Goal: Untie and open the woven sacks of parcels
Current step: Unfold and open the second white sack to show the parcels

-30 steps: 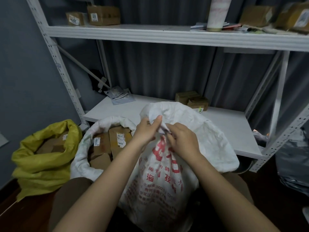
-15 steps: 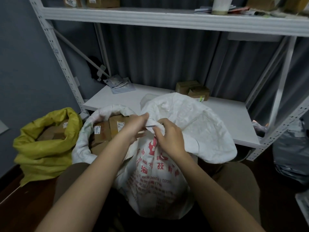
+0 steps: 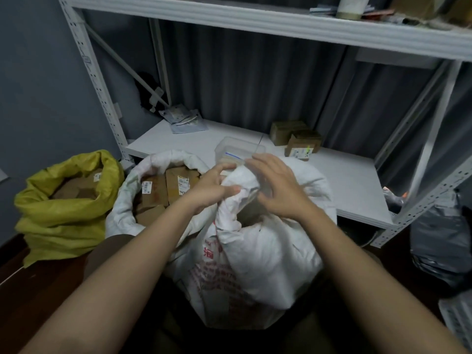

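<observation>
The white woven sack with red print [image 3: 255,264] stood between the person's knees, in front of the lower shelf [image 3: 352,185]. The left hand [image 3: 212,187] pinched the bunched cloth at the sack's mouth, its grip closed on a fold. The right hand [image 3: 278,185] lay over the mouth with fingers spread and nearly straight, its grip loose; the palm side was hidden, so what it touched underneath could not be told. The red characters were too blurred to read. A dark gap showed at the mouth, contents unclear. Behind the left wrist an open white sack [image 3: 122,213] showed labelled cardboard parcels [image 3: 163,187]; beside it slumped a yellow sack [image 3: 63,213], also open. A clear plastic box [image 3: 237,149] was partly hidden behind the hands.
</observation>
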A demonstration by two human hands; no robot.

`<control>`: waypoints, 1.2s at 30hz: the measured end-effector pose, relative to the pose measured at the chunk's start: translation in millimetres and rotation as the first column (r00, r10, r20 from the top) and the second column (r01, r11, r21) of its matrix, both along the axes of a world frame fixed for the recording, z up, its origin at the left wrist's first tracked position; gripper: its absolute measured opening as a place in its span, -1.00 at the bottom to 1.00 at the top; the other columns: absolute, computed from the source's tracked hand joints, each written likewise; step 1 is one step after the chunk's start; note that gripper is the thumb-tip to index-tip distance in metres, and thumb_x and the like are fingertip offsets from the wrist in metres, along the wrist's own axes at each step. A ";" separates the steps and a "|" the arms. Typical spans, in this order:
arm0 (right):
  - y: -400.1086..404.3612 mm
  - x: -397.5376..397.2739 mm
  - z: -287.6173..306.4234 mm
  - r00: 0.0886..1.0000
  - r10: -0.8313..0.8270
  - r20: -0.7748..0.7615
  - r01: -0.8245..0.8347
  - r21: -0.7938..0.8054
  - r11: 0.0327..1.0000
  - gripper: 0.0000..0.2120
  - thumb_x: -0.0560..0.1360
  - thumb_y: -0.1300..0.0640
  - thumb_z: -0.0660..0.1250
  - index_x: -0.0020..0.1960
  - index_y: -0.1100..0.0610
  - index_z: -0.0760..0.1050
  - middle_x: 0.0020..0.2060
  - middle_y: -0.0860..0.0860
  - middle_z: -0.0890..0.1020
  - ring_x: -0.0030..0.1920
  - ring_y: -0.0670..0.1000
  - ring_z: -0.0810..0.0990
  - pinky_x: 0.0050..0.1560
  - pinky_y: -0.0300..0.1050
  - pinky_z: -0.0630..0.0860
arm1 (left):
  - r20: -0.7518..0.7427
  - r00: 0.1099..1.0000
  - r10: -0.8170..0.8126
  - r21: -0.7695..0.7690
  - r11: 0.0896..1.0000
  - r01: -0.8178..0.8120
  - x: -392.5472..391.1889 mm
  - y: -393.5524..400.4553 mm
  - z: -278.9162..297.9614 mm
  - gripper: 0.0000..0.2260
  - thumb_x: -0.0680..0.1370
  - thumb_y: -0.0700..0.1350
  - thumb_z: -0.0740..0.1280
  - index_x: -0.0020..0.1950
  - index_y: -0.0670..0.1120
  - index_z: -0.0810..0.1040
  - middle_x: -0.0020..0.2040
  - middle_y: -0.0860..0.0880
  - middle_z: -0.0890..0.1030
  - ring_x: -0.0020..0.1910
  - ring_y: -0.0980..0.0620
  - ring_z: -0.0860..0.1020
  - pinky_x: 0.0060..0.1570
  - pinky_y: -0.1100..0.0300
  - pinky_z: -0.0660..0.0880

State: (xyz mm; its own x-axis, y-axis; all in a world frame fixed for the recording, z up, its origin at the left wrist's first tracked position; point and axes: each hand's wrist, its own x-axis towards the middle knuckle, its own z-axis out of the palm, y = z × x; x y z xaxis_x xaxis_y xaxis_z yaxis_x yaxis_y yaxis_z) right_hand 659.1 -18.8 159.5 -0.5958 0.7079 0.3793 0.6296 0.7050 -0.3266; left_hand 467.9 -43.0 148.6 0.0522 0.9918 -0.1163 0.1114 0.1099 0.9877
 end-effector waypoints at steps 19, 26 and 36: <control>13.0 5.3 1.9 0.976 -0.093 0.196 0.156 -0.338 0.928 -0.84 0.40 0.18 0.36 -0.28 0.04 0.41 -0.21 0.06 0.60 -0.10 0.13 0.57 -0.19 -0.08 0.42 | -0.627 0.779 -0.019 0.074 0.994 0.085 -20.0 -29.5 -0.5 -0.50 0.39 0.19 0.43 0.25 0.06 0.43 0.12 -0.04 0.56 -0.10 -0.06 0.56 -0.20 0.05 0.47; 7.4 -9.2 10.9 0.945 0.011 0.327 0.134 -0.418 0.898 -0.77 0.38 0.16 0.40 0.02 0.10 0.49 -0.12 0.01 0.59 -0.10 0.06 0.55 -0.19 -0.12 0.38 | -0.519 0.854 0.040 0.198 0.977 0.074 -7.1 -29.9 -1.1 -0.64 0.43 0.13 0.42 0.06 -0.04 0.42 -0.12 0.13 0.50 -0.15 0.10 0.47 -0.28 0.31 0.33; -7.0 -8.0 -2.1 0.953 0.014 0.304 0.124 -0.431 0.894 -0.81 0.36 0.09 0.43 -0.09 -0.03 0.45 -0.15 -0.09 0.55 -0.12 -0.03 0.51 -0.21 -0.11 0.36 | -0.613 0.790 0.005 0.258 0.946 0.195 -11.7 -44.6 -14.3 -0.68 0.46 0.18 0.36 0.03 0.04 0.35 -0.13 0.08 0.47 -0.15 0.03 0.47 -0.28 0.20 0.30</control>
